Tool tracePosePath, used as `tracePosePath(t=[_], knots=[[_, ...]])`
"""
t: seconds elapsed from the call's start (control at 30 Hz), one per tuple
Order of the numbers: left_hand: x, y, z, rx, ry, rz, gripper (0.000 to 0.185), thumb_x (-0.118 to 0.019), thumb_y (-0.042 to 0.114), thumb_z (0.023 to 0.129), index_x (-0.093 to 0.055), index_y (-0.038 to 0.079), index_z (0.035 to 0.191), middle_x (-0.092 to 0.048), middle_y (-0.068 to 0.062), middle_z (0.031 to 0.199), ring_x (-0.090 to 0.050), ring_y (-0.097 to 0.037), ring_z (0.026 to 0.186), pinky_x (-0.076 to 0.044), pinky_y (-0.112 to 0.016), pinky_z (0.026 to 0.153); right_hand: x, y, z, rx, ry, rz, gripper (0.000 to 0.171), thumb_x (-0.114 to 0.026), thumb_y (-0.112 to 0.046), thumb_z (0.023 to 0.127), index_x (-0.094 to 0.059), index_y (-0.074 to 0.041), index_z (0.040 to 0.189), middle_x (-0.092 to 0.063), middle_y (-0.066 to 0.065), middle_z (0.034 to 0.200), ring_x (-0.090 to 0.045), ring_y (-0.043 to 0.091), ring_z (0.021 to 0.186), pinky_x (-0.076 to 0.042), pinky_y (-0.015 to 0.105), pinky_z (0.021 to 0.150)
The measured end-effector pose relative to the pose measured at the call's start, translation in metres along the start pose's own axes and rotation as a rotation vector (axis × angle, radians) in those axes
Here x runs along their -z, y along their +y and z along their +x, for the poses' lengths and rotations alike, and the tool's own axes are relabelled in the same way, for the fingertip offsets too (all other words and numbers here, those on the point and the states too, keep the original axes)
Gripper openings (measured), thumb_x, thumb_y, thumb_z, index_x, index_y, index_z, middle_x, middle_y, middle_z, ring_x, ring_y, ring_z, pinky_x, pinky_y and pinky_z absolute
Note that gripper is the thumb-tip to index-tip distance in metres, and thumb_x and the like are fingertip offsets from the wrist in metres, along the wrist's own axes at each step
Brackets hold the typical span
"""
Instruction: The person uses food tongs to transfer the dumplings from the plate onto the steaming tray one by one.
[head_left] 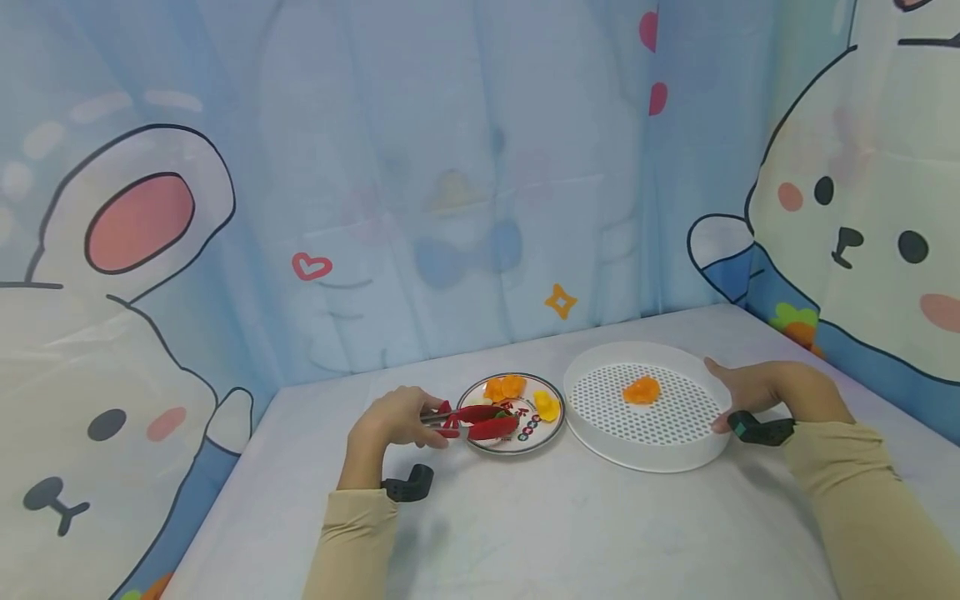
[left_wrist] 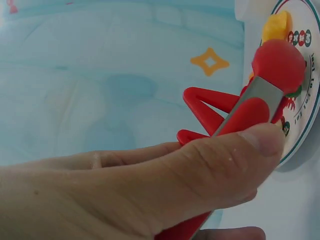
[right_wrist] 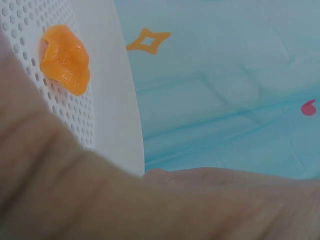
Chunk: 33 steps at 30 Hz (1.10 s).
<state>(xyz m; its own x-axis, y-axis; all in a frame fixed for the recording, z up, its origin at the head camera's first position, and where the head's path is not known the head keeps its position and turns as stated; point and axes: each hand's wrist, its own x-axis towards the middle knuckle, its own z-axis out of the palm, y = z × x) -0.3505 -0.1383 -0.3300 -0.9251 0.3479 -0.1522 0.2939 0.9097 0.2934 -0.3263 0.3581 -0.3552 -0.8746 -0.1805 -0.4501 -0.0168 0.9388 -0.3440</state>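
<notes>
My left hand (head_left: 401, 417) grips a pair of red-and-steel tongs (left_wrist: 252, 107), whose red tips are over the near-left part of a small round plate (head_left: 517, 451). Something with green on it (head_left: 501, 414) shows between the tips; its kind is mostly hidden. On the plate lie orange pieces (head_left: 504, 387) at the back and a yellow piece (head_left: 547, 406) at the right. A white round sieve (head_left: 637, 456) with a perforated bottom stands beside the plate. One crumpled orange piece (right_wrist: 66, 61) lies in it. My right hand (head_left: 757, 390) holds the sieve's right side at the wall.
The white-covered table (head_left: 570, 533) runs back to a blue cartoon-printed curtain (head_left: 450, 167), which also hangs along both sides. The plate's right edge is right at the sieve's left wall. Each wrist wears a black camera mount (head_left: 410, 483).
</notes>
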Motion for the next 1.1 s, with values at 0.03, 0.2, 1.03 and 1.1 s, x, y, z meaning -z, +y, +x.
tracePosePath(t=[0.03,0.2,1.03,1.1], knots=[[0.000,0.001,0.000,-0.008,0.010,0.001,0.062,-0.082,0.034,0.072,-0.062,0.019,0.128,-0.064,0.006,0.071,-0.064,-0.018,0.069,-0.046,-0.031,0.064,0.000,0.000,0.000,-0.002,0.000,0.000,0.132,-0.073,-0.058,0.071,0.009,0.021,0.139,-0.006,0.048,0.141,-0.022,0.061,0.127,-0.015,0.075,0.100],[0.001,0.009,0.003,-0.048,0.070,0.014,0.063,-0.081,0.038,0.072,-0.060,0.021,0.130,-0.068,0.005,0.077,-0.061,-0.012,0.064,-0.046,-0.030,0.062,0.001,-0.003,-0.002,-0.009,-0.002,0.002,0.132,-0.073,-0.059,0.071,0.009,0.020,0.139,-0.006,0.048,0.141,-0.020,0.062,0.127,-0.016,0.075,0.100],[-0.035,0.072,0.018,-0.164,0.247,0.151,0.067,-0.073,0.053,0.076,-0.054,0.029,0.135,-0.067,0.000,0.119,-0.062,-0.018,0.092,-0.050,-0.033,0.071,-0.001,0.001,0.001,-0.007,-0.003,0.006,0.132,-0.073,-0.059,0.072,0.010,0.020,0.139,-0.005,0.048,0.141,-0.019,0.061,0.128,-0.015,0.075,0.100],[-0.039,0.075,0.019,-0.171,0.242,0.152,0.065,-0.073,0.052,0.077,-0.055,0.028,0.134,-0.067,0.000,0.118,-0.061,-0.018,0.092,-0.049,-0.034,0.071,-0.001,0.001,0.001,-0.001,-0.006,0.007,0.131,-0.072,-0.057,0.074,0.010,0.021,0.138,-0.004,0.048,0.141,-0.018,0.061,0.128,-0.014,0.074,0.101]])
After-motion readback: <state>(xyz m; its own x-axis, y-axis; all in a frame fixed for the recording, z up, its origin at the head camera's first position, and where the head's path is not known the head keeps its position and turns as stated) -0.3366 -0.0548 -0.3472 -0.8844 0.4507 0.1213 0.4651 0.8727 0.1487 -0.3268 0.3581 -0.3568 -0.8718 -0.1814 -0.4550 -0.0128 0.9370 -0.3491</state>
